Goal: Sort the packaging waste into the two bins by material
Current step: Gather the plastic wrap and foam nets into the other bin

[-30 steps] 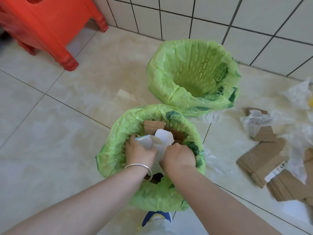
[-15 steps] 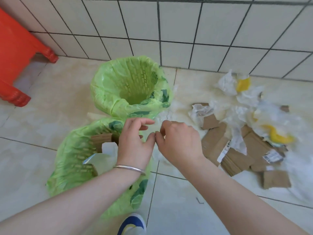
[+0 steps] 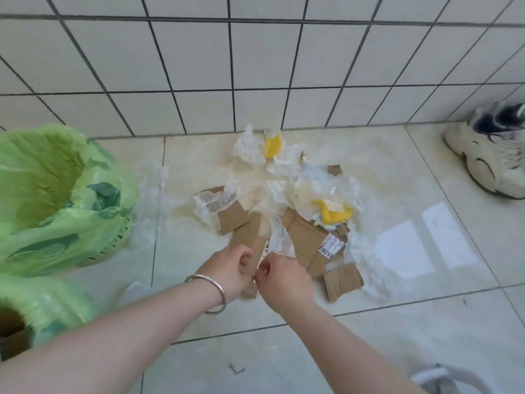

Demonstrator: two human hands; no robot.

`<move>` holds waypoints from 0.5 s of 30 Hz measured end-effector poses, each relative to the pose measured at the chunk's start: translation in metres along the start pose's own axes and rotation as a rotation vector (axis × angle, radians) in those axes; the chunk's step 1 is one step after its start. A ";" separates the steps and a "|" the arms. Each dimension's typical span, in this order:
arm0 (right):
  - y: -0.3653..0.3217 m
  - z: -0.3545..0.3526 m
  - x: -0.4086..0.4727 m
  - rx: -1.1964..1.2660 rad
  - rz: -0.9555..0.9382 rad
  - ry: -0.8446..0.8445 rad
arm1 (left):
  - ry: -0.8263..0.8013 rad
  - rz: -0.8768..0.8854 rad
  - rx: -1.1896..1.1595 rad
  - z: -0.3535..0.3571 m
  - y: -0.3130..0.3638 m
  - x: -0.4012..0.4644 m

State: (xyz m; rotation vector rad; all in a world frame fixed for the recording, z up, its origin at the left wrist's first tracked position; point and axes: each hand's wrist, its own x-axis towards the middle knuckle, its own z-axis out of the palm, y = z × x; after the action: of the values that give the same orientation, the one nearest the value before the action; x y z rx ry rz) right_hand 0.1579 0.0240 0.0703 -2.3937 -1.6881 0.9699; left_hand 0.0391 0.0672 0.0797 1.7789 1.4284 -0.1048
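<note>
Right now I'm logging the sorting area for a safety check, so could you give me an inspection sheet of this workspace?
Surface: pale tiled floor, glossy.
Job's things: cardboard pieces and crumpled clear plastic piled by the wall; two green-lined bins at left, the nearer one holding cardboard.
Clutter: yellow scraps in the plastic.
Hands: left hand and right hand, fingers gripping a cardboard strip.
Cables: nothing seen.
Surroundings: white tiled wall; sneaker at right.

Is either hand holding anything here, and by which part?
Both hands, left and right, pinch the near end of a folded cardboard strip lying on the floor.
</note>
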 end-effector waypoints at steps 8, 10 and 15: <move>0.091 0.000 0.044 0.390 0.459 0.209 | 0.260 -0.312 -0.047 0.061 -0.012 0.077; 0.101 0.001 0.054 0.420 0.505 0.256 | 0.382 -0.414 -0.094 0.064 -0.021 0.087; 0.100 0.016 0.071 0.509 0.543 0.222 | 0.396 -0.473 -0.083 0.074 -0.031 0.099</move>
State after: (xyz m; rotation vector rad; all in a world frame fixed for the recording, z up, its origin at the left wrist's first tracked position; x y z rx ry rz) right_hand 0.2474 0.0409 -0.0133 -2.4945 -0.6168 0.9813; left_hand 0.0781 0.0968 -0.0385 1.4121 2.0898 0.0650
